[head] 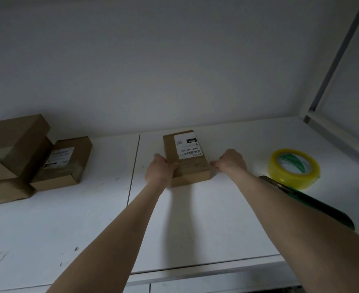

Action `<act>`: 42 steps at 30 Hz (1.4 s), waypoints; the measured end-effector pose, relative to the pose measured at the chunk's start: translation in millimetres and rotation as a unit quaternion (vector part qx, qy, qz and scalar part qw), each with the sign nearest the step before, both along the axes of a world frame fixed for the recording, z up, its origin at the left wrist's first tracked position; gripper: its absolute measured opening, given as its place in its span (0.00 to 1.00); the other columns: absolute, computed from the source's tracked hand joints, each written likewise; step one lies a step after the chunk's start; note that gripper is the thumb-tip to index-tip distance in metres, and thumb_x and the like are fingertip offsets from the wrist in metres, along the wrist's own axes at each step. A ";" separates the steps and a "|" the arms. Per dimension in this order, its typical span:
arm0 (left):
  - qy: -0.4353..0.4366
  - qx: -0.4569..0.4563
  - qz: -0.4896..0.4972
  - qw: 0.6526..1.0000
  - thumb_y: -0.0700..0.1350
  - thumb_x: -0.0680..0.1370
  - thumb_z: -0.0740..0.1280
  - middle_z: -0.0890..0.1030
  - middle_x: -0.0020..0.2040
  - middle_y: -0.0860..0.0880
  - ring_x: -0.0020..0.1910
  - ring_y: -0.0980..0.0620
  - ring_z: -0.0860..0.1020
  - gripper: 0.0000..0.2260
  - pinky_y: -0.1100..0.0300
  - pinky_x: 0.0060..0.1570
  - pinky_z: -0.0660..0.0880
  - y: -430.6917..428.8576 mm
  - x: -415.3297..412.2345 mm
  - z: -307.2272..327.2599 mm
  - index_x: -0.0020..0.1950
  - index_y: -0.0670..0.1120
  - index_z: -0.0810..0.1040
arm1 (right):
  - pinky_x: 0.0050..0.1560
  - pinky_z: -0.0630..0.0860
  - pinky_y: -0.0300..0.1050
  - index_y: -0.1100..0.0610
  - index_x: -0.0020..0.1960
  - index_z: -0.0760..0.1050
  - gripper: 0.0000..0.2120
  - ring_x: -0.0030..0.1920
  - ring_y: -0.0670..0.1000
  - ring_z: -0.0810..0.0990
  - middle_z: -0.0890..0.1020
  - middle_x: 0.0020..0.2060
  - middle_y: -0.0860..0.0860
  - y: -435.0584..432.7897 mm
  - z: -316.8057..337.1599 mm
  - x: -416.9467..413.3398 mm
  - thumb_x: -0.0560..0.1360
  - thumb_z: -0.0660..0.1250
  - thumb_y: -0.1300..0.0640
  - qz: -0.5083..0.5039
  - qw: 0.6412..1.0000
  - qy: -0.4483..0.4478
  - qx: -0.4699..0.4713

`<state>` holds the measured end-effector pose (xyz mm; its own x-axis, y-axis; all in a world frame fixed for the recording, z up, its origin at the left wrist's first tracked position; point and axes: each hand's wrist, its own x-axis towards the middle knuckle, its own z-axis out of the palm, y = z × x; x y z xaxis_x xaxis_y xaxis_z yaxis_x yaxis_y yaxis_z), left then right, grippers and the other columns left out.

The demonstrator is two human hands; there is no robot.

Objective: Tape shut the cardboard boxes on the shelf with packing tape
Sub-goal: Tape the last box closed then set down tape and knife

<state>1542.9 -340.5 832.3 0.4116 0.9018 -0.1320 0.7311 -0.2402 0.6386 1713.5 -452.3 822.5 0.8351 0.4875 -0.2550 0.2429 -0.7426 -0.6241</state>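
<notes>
Both hands steady the small labelled box (186, 159) at the shelf (227, 218) centre: left hand (159, 170) grips its left edge, right hand (230, 162) pinches closed beside its right edge. Next, reach for the tape roll (293, 169) at three o'clock.

Right forearm (290, 208) hides part of the green-handled tool (322, 208)
</notes>
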 end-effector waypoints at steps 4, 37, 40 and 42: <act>-0.080 -0.026 0.035 0.996 0.56 0.78 0.64 0.73 0.61 0.43 0.57 0.42 0.75 0.23 0.52 0.53 0.73 3.9 -9.8 -9.2 0.66 0.42 0.67 | 0.51 0.73 0.43 0.57 0.58 0.79 0.16 0.56 0.57 0.80 0.82 0.55 0.56 -12.7 4.8 2.3 0.75 0.68 0.48 -0.007 1.000 -0.009 0.022; -0.024 0.218 -0.237 0.947 0.48 0.83 0.53 0.57 0.77 0.42 0.77 0.45 0.52 0.22 0.56 0.74 0.49 -15.7 -13.4 -37.7 0.75 0.39 0.61 | 0.60 0.71 0.49 0.61 0.66 0.70 0.20 0.64 0.60 0.74 0.76 0.64 0.60 3.0 -3.5 -81.0 0.81 0.59 0.48 0.033 0.997 -0.046 0.045; -0.035 0.178 -0.199 0.963 0.47 0.83 0.53 0.54 0.78 0.39 0.78 0.45 0.48 0.24 0.57 0.75 0.48 -20.1 -10.7 -38.0 0.76 0.36 0.55 | 0.59 0.72 0.48 0.61 0.67 0.68 0.20 0.63 0.59 0.76 0.79 0.61 0.58 8.7 -3.9 -81.2 0.80 0.63 0.51 0.055 0.995 -0.033 0.076; -0.021 0.171 -0.216 0.961 0.46 0.84 0.52 0.53 0.78 0.41 0.78 0.46 0.47 0.24 0.58 0.74 0.48 -18.8 -8.6 -37.2 0.77 0.37 0.53 | 0.58 0.74 0.47 0.59 0.64 0.72 0.18 0.61 0.58 0.78 0.81 0.58 0.57 5.7 -8.5 -80.7 0.79 0.65 0.50 0.052 0.995 -0.027 0.086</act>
<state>1534.2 -359.3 795.1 0.7562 0.6328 0.1663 0.4912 -0.7169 0.4948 1632.8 -446.6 814.0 0.7888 0.6037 -0.1158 0.3495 -0.5954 -0.7235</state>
